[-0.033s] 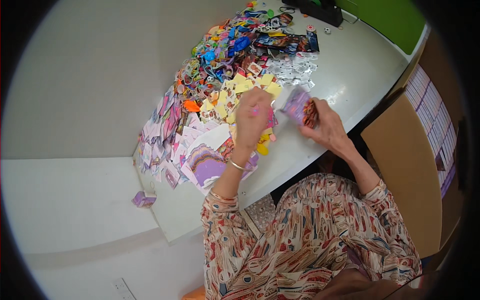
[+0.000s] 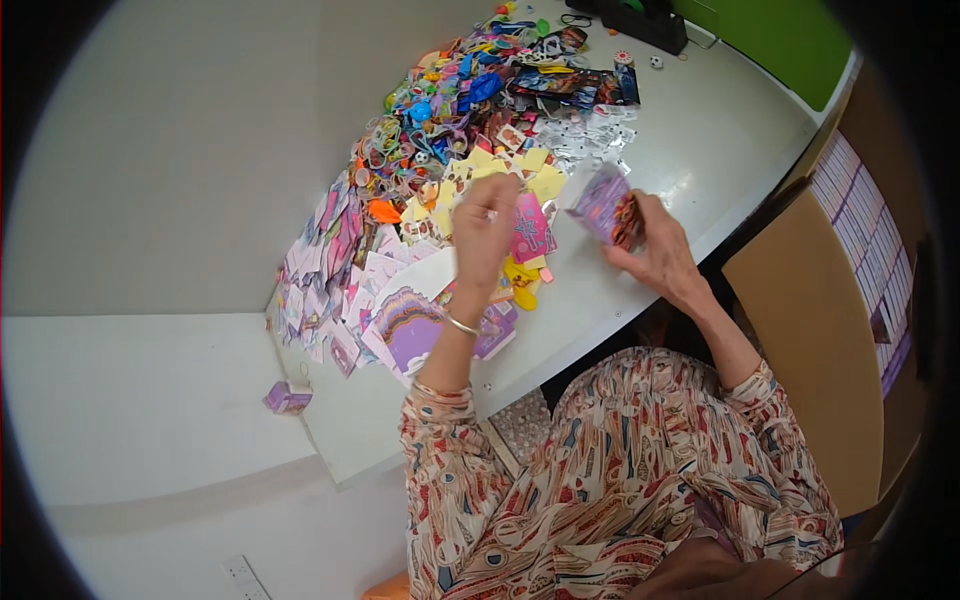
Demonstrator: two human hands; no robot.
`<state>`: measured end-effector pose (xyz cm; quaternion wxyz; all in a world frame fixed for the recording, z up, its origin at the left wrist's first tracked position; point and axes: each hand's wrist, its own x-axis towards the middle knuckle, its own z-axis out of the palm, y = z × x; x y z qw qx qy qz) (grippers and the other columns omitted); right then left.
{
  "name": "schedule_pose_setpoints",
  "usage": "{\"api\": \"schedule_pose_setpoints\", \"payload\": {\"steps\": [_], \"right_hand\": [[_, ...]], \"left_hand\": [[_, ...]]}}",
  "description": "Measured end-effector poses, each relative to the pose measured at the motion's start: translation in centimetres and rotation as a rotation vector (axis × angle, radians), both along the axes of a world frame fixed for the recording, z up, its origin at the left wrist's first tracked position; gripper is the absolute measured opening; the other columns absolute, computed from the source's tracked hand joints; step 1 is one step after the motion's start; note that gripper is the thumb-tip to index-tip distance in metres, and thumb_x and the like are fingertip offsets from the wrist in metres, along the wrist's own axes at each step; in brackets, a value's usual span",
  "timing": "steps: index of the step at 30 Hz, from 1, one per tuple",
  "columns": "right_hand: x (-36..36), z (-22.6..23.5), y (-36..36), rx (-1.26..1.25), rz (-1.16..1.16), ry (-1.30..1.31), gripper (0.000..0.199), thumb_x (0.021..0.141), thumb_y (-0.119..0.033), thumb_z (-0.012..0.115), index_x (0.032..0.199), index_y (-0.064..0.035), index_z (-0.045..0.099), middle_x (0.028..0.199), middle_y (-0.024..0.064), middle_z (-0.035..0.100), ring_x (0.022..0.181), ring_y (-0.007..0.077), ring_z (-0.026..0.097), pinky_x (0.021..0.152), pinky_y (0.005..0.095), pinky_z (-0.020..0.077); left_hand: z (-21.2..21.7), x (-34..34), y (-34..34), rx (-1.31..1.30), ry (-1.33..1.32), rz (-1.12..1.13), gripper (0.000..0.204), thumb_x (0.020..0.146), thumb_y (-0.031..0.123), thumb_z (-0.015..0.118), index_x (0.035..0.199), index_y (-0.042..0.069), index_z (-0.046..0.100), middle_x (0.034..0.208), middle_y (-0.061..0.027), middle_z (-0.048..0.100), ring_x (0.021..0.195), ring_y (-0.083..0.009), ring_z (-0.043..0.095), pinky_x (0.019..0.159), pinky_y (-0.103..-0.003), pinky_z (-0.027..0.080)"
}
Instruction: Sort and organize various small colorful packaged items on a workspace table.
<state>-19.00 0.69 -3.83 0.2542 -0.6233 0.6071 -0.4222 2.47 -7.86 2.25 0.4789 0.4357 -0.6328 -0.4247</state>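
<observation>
My right hand (image 2: pixel 660 255) holds a small purple printed box (image 2: pixel 608 205) tilted above the white table (image 2: pixel 720 150). My left hand (image 2: pixel 485 235) is raised over the table's front part with its fingers bunched. It seems to grip a pink card (image 2: pixel 530 228) that shows at its right side. Under and around the left hand lie yellow paper pieces (image 2: pixel 530 170) and purple-and-white cards (image 2: pixel 405 325). The hands are about a hand's width apart.
A long heap of colourful small toys and packets (image 2: pixel 460 95) runs along the table toward the back. A black object (image 2: pixel 650 20) stands at the far end. A tall cardboard box (image 2: pixel 810 330) stands on my right. One small purple box (image 2: pixel 287 398) lies on the floor at left.
</observation>
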Motion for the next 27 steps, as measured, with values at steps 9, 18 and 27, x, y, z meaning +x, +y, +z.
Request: {"api": "schedule_pose_setpoints", "payload": {"steps": [9, 18, 27], "right_hand": [[0.9, 0.9, -0.5, -0.157, -0.007, -0.033, 0.069, 0.071, -0.019, 0.078, 0.126, 0.0035, 0.043, 0.102, 0.0183, 0.055, 0.087, 0.0292, 0.06, 0.078, 0.0368, 0.0509], [0.9, 0.6, -0.2, -0.079, -0.007, 0.091, 0.07, 0.073, -0.022, 0.076, 0.128, 0.0025, 0.04, 0.105, 0.0215, 0.053, 0.095, 0.0367, 0.058, 0.084, 0.042, 0.0482], [1.2, 0.9, 0.2, 0.016, 0.047, 0.096, 0.068, 0.072, -0.023, 0.073, 0.127, 0.0014, 0.04, 0.105, 0.0211, 0.053, 0.096, 0.0384, 0.057, 0.085, 0.0438, 0.0471]], "left_hand": [[-5.5, 15.0, -11.7, -0.368, -1.116, 0.334, 0.022, 0.079, 0.022, 0.068, 0.082, 0.001, 0.07, 0.074, -0.0159, 0.067, 0.067, -0.0295, 0.063, 0.064, -0.038, 0.049], [-6.8, 16.8, -12.9, -0.39, -1.056, 0.352, 0.02, 0.077, 0.022, 0.068, 0.078, 0.002, 0.069, 0.072, -0.0145, 0.066, 0.067, -0.0297, 0.064, 0.063, -0.039, 0.049], [-7.0, 16.8, -11.6, -0.421, -1.116, 0.214, 0.013, 0.076, 0.015, 0.067, 0.074, 0.002, 0.065, 0.073, -0.0145, 0.065, 0.068, -0.0313, 0.063, 0.063, -0.039, 0.048]]}}
